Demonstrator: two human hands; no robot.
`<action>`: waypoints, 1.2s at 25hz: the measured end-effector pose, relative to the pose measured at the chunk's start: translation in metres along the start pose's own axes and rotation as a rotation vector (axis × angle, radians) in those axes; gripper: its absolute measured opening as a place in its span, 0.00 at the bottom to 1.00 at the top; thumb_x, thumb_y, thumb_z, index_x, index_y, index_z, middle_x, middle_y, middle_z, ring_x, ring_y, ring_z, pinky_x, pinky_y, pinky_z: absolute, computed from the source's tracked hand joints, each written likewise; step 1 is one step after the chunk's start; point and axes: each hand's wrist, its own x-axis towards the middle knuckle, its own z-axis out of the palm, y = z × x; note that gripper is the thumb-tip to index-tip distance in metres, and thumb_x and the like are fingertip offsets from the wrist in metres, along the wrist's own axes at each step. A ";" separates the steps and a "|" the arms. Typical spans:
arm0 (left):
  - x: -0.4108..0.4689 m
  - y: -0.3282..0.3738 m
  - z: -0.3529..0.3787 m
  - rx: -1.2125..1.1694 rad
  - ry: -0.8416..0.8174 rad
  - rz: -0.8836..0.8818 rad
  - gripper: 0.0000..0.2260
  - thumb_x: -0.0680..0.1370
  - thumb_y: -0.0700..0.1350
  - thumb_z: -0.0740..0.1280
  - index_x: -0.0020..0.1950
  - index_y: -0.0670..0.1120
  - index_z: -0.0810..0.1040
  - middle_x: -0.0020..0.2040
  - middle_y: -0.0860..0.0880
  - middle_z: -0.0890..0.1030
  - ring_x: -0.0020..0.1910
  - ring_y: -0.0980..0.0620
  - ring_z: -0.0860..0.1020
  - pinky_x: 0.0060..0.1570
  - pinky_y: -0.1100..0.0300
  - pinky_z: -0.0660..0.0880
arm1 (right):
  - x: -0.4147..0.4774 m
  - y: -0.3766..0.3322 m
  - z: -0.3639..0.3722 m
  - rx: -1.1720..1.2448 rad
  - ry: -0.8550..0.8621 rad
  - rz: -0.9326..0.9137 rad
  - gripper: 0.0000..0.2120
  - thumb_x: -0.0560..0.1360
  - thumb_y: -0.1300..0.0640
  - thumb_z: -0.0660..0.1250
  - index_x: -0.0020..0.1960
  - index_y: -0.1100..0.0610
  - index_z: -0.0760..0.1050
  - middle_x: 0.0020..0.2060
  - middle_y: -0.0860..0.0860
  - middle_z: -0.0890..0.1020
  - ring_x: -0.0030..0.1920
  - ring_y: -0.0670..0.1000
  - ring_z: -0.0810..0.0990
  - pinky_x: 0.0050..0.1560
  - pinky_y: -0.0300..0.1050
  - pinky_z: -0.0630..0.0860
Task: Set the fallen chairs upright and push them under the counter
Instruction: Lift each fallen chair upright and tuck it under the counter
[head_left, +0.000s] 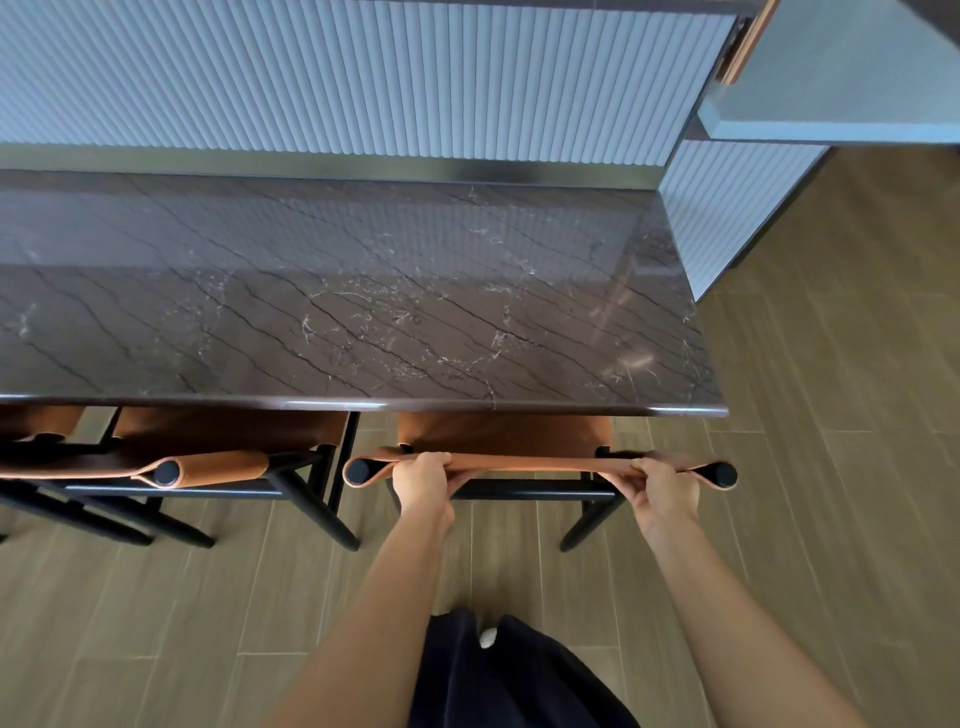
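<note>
Status: we have both hands on the right chair (504, 434). The left hand (423, 475) and right hand (660, 480) are each clenched round its tan leather backrest strap (535, 461), one near each end.

The chair stands upright on the wood floor (831, 467). The front of its seat is tucked beneath the edge of the dark marble counter (363, 291), while the backrest and rear legs sit outside it.

The left chair (228, 428) is also upright, just beside the right one and tucked in about as far. It looks slightly angled.

Progress, our read:
- The righting step looks done for everything in view.
- What's left is at most a final shove on the right chair, letting go, and maybe squaring up the left one.

Count:
- 2 chairs for sure.
- A strip of tan leather at the far left edge could be a third; we cannot tell.
- 1 counter.
- 2 hands, both gripping.
- Nothing fallen is visible.
</note>
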 end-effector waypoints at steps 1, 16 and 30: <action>0.001 0.001 -0.001 0.002 0.002 0.000 0.08 0.77 0.27 0.58 0.44 0.39 0.68 0.50 0.39 0.74 0.50 0.39 0.77 0.45 0.47 0.78 | 0.000 0.000 0.000 -0.007 0.004 -0.001 0.10 0.76 0.76 0.60 0.45 0.62 0.70 0.47 0.62 0.79 0.47 0.61 0.82 0.46 0.56 0.80; -0.012 0.018 -0.077 -0.090 -0.184 -0.064 0.17 0.78 0.51 0.67 0.59 0.40 0.73 0.60 0.38 0.77 0.55 0.42 0.79 0.52 0.48 0.76 | -0.053 0.068 -0.015 -0.271 -0.365 0.212 0.29 0.76 0.39 0.65 0.68 0.59 0.67 0.55 0.59 0.82 0.54 0.58 0.83 0.48 0.53 0.81; 0.005 0.130 -0.267 -0.158 -0.094 0.033 0.32 0.79 0.52 0.65 0.78 0.42 0.55 0.75 0.38 0.63 0.69 0.39 0.70 0.60 0.48 0.73 | -0.193 0.216 0.102 -0.531 -0.716 0.271 0.25 0.80 0.42 0.59 0.67 0.60 0.71 0.55 0.57 0.84 0.55 0.56 0.83 0.53 0.52 0.80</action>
